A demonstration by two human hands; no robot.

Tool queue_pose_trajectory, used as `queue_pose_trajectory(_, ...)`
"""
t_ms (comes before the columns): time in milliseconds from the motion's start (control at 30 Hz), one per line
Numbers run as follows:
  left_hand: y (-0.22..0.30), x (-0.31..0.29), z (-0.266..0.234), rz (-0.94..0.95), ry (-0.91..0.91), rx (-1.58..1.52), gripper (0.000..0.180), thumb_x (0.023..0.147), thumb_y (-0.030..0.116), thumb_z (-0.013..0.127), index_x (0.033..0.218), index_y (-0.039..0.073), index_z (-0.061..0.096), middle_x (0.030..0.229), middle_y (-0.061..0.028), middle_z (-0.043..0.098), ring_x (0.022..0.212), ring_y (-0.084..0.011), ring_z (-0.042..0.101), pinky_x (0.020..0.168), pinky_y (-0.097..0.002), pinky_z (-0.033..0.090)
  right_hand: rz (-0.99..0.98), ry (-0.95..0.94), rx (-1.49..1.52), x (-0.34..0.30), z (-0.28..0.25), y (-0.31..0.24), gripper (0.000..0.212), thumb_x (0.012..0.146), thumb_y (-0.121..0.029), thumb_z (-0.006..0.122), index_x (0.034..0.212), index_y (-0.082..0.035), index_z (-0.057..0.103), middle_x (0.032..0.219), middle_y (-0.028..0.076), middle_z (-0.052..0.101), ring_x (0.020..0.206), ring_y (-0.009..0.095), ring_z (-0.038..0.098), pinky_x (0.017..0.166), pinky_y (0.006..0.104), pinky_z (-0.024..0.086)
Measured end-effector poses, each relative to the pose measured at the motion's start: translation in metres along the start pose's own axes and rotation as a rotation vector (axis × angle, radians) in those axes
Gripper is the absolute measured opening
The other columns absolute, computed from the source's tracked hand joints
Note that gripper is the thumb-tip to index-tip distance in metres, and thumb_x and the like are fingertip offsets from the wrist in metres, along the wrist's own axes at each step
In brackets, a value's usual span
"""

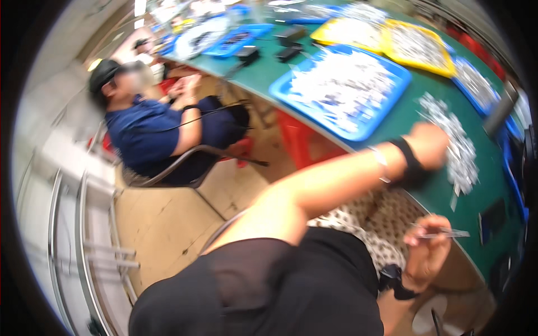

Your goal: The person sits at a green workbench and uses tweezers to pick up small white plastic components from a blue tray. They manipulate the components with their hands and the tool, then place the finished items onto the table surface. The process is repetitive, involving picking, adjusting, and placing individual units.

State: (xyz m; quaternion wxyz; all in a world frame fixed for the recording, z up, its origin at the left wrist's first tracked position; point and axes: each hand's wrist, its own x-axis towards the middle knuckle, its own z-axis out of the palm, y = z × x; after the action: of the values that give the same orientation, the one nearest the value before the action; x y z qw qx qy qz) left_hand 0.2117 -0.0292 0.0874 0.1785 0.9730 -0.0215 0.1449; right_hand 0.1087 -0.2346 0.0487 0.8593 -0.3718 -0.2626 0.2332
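My left hand (pixel 428 145), with a black band and a bracelet at the wrist, reaches across to the near edge of a loose pile of small silvery-white strips (pixel 462 154) on the green table. It is blurred and its fingers are turned away, so I cannot see whether it holds anything. Lower down, near the table's front edge, my right hand (pixel 428 252) wears a black watch. Its fingers are closed on thin metal tweezers (pixel 455 233), the narrow end pointing right.
A blue tray (pixel 358 131) heaped with white strips stands left of the pile, with yellow trays (pixel 448 71) behind it. A grey cylinder (pixel 500 109) and a dark flat object (pixel 492 219) lie to the right. A seated co-worker (pixel 154 123) is at the left, beside a red stool (pixel 297 137).
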Motion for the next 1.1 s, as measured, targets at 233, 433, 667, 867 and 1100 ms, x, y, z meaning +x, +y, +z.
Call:
queue_pose_trajectory(233, -0.014, 0.027, 0.044, 0.053, 0.023, 0.071, 0.011, 0.07, 0.01, 0.068, 0.077, 0.005, 0.075, 0.084, -0.0189, 0.072, 0.084, -0.0347, 0.072, 0.074, -0.0427, 0.057, -0.019, -0.098, -0.073, 0.004, -0.001, 0.007, 0.039, 0.103, -0.036, 0.056, 0.119, 0.0, 0.052, 0.095, 0.01, 0.051, 0.074, 0.015, 0.054, 0.066, 0.028, 0.049)
queue_pose_trajectory(433, -0.023, 0.007, 0.025, -0.04, 0.133, -0.127, 0.012, 0.071, 0.004, 0.064, 0.078, 0.0, 0.072, 0.084, -0.024, 0.07, 0.083, -0.04, 0.069, 0.076, -0.0453, 0.056, -0.038, -0.049, -0.087, 0.004, 0.008, 0.013, 0.036, 0.105, -0.033, 0.053, 0.119, 0.0, 0.052, 0.102, 0.01, 0.051, 0.078, 0.013, 0.055, 0.071, 0.0269, 0.051)
queue_pose_trajectory(667, -0.035, -0.042, -0.012, -0.008, 0.379, -0.702, 0.017, 0.085, 0.015, 0.071, 0.083, -0.002, 0.068, 0.074, -0.019, 0.068, 0.07, -0.0321, 0.068, 0.066, -0.0415, 0.053, 0.139, -0.091, -0.096, 0.006, -0.009, 0.017, 0.033, 0.105, -0.023, 0.055, 0.129, -0.002, 0.052, 0.122, 0.009, 0.054, 0.09, 0.009, 0.057, 0.085, 0.0223, 0.05)
queue_pose_trajectory(867, -0.021, -0.125, -0.078, -0.131, 0.37, -1.111, 0.016, 0.094, 0.013, 0.066, 0.093, -0.003, 0.064, 0.075, -0.006, 0.066, 0.06, -0.011, 0.062, 0.055, -0.0262, 0.049, 0.186, -0.066, -0.185, 0.005, -0.012, 0.022, 0.03, 0.103, -0.015, 0.056, 0.129, -0.001, 0.051, 0.12, 0.009, 0.054, 0.09, 0.009, 0.058, 0.085, 0.0222, 0.051)
queue_pose_trajectory(1100, -0.045, -0.172, -0.088, -0.284, 0.466, -1.365, 0.015, 0.098, 0.015, 0.065, 0.098, 0.001, 0.064, 0.083, -0.0012, 0.065, 0.063, -0.0052, 0.059, 0.056, -0.0212, 0.049, 0.224, -0.023, -0.139, 0.01, -0.023, 0.024, 0.024, 0.105, -0.014, 0.053, 0.126, -0.003, 0.052, 0.118, 0.01, 0.053, 0.089, 0.01, 0.055, 0.081, 0.0233, 0.049)
